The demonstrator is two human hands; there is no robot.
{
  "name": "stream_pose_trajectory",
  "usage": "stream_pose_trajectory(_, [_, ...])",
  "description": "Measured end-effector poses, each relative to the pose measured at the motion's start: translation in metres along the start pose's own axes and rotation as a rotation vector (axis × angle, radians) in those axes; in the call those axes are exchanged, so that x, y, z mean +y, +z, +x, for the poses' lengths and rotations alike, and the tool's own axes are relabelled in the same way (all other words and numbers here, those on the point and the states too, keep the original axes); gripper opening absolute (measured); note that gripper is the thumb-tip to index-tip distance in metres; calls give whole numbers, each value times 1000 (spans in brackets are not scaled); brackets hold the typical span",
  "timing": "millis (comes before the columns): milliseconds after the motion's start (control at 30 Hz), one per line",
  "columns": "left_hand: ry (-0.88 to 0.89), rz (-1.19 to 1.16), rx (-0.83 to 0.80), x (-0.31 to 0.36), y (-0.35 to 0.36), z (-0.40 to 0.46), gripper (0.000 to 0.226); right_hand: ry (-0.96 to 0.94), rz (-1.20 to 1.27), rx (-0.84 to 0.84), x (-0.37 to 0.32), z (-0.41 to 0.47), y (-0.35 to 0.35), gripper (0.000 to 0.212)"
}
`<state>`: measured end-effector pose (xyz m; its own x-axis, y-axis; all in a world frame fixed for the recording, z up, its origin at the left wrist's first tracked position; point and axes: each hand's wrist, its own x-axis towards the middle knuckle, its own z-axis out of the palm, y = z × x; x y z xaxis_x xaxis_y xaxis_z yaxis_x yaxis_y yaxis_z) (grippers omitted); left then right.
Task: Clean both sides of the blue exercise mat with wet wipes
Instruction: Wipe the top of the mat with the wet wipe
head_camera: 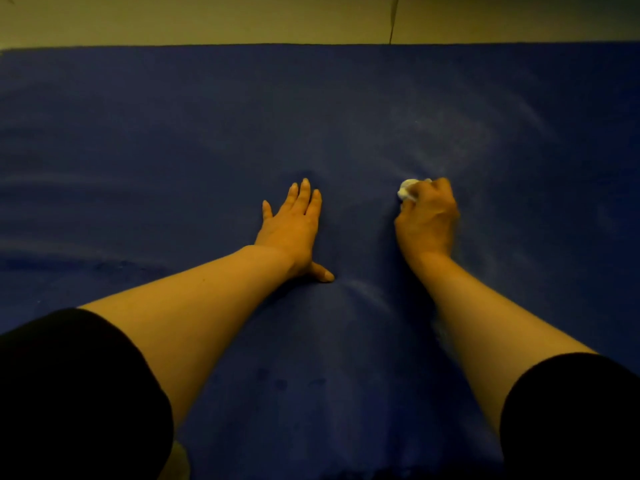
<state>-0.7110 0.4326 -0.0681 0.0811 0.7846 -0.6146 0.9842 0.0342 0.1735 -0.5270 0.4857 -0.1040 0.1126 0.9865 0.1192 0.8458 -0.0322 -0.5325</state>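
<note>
The blue exercise mat (pixel 173 150) lies flat and fills most of the view. My left hand (pixel 292 230) rests palm down on it near the middle, fingers straight and spread. To its right, my right hand (pixel 427 220) grips a crumpled white wet wipe (pixel 407 189) and presses it against the mat. Only part of the wipe shows beyond my fingers. Pale streaks mark the mat's surface around and beyond my right hand.
A pale floor (pixel 207 19) runs along the mat's far edge, with a dark line (pixel 393 19) crossing it at upper right. My black-clad knees (pixel 69 393) sit at both lower corners.
</note>
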Motion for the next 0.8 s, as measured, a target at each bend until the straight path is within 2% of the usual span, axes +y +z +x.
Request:
stream_pose_trajectory(67, [-3,2,6,1,1,0,136,49,14,35,-17,-7,10,16])
stream_pose_trajectory(133, [-2,-3,13,0,2,0,136,-65,64,0,-40,-19,23,14])
stream_pose_trajectory(200, [2,-20,16,-1,1,0,136,-233,88,-114,-52,-30,32,11])
stream_pose_trajectory(267, [6,-38,14,-2,1,1,136,-283,90,-197,-50,-23,30,13])
stream_pose_trajectory(333, [10,-33,13,-2,1,1,136,-217,95,-180,-38,-7,22,18])
stream_pose_trajectory(467, [5,-29,10,-1,1,0,136,64,27,-65,-15,22,4,25])
stream_pose_trajectory(533, [0,-27,12,-1,1,1,136,95,-12,-31,-20,19,9,22])
stream_pose_trajectory(633, [0,-31,25,-1,3,1,136,-59,42,-34,-42,0,25,18])
stream_pose_trajectory(733, [5,-49,26,-2,2,1,135,-267,81,-151,-50,-11,33,18])
stream_pose_trajectory(800, [9,-48,23,-2,1,1,135,-322,69,-212,-43,-1,28,18])
